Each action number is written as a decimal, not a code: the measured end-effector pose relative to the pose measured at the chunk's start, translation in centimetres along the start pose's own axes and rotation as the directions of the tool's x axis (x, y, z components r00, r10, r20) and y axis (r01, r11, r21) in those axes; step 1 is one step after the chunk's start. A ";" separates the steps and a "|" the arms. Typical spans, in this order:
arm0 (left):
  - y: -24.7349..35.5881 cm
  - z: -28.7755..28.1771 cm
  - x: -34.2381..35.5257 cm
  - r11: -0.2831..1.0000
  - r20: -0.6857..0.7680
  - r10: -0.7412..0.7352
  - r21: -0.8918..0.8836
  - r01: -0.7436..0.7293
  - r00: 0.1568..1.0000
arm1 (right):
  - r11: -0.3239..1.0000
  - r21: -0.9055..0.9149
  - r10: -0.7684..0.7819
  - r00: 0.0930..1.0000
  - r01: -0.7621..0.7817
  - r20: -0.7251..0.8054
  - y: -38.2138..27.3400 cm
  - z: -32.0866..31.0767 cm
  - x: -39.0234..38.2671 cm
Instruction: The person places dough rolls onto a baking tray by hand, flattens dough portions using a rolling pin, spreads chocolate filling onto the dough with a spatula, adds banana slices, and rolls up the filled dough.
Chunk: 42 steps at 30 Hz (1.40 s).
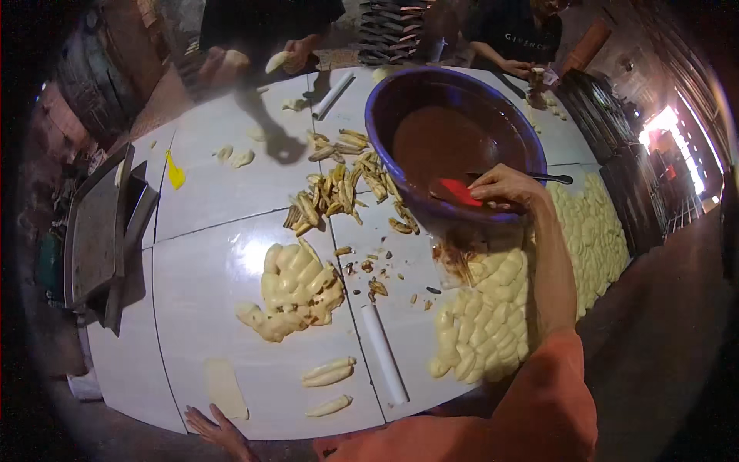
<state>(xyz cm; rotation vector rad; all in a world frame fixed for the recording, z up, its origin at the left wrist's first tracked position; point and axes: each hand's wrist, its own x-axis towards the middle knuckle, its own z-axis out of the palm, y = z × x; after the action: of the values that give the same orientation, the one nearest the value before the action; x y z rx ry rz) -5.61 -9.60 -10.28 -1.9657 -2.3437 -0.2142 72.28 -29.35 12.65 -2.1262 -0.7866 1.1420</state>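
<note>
My right hand [504,187] grips a red scraper [459,192] at the near rim of a big purple basin [372,115]. Smooth brown filling [439,146] fills part of that basin, and a dark-handled utensil [558,179] rests across its right rim. My left hand [219,433] lies with fingers spread at the table's near edge, beside a thin flat strip of dough [225,387]. To the right of the strip are a few filled-looking dough rolls [329,372]. Behind them sits a heap of pale dough pieces [300,289]. A white rolling tube [385,354] lies near the front edge.
Brown-yellow fruit-like strips [335,189] lie left of the basin, with crumbs nearby. Rows of dough pieces [485,323] cover the right side. Metal trays [96,231] stand at the left, near a yellow scraper [175,171]. Two people [269,31] work across the table [208,185].
</note>
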 end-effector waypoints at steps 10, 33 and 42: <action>0.5 -2.0 -0.8 0.956 -0.035 0.052 -0.286 -0.060 0.998 | 0.980 0.086 -0.186 0.977 0.178 0.105 -10.2 17.0 -3.4; 1.3 -2.5 -1.4 0.889 -0.082 0.108 -0.439 -0.133 0.991 | 0.310 -0.610 -0.724 0.597 0.729 0.346 -14.6 55.1 -7.3; 1.2 -2.2 -1.4 0.889 -0.090 0.113 -0.436 -0.141 0.990 | 0.443 -0.640 -0.672 0.705 0.628 0.227 -14.4 53.3 -10.6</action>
<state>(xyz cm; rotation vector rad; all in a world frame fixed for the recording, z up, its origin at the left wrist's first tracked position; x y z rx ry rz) -4.24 -11.11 -8.24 -2.2475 -2.2632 -0.8565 18.31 -15.96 4.29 -1.9883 -2.0413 0.3454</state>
